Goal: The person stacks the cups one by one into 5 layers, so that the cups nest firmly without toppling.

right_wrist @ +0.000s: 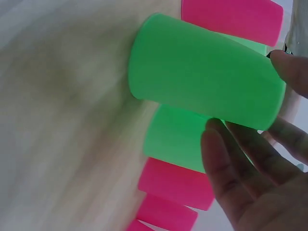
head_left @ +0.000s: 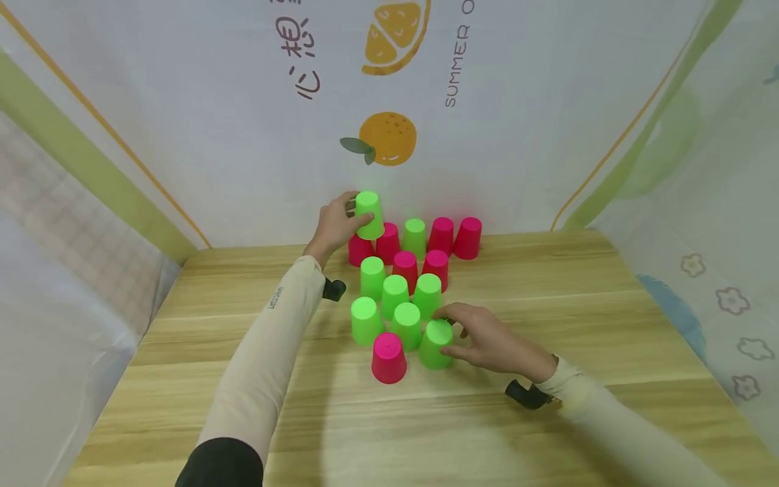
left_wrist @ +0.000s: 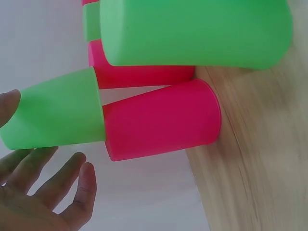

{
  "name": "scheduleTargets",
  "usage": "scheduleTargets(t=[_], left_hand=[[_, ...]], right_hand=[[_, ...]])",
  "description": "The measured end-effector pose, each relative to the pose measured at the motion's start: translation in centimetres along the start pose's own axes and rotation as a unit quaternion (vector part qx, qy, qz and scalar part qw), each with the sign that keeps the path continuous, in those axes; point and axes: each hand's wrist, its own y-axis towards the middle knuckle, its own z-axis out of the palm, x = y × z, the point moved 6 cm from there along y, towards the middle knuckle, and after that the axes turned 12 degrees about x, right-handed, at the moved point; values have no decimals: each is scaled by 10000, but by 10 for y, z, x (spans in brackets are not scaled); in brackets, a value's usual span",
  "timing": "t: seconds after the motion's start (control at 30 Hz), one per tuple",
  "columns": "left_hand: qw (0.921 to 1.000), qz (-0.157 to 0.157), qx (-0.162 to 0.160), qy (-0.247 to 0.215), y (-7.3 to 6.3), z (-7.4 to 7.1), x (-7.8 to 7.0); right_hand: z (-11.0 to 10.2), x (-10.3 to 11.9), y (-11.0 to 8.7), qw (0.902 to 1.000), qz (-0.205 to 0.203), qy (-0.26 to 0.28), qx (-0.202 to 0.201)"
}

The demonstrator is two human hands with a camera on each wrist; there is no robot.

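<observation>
Left hand (head_left: 333, 225)'s half-curled round a green cup (head_left: 368, 218), right hand (head_left: 494, 341) likewise round the 5 o'clock cup (head_left: 435, 348), so we'd wanna straddle the 11 o'clock red cups (head_left: 360, 253) evenly.

Eight green cups (head_left: 366, 323) and seven pink cups (head_left: 389, 362) are counted, fifteen in all. Two hands (head_left: 489, 343) and two sleeves (head_left: 262, 358) are seen. One table (head_left: 548, 284) is shown; one orange (head_left: 389, 138) and one orange slice (head_left: 398, 26) are printed.

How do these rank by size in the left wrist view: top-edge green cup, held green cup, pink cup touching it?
1. Top-edge green cup, though cut off and probably nearest.
2. Held green cup and pink cup: too alike to rank.
</observation>
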Motion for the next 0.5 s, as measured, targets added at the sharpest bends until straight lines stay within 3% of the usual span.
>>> scheduleTargets(t=[0.37,0.5], left_hand=[[9999,-116,18,28,-22,-10,27],[10000,6,-22,-36,-35,-14,35]], right_hand=[[10,-14,1,9965,-13,764,-332],[11,-17,1,9942,-5,1009,-382]])
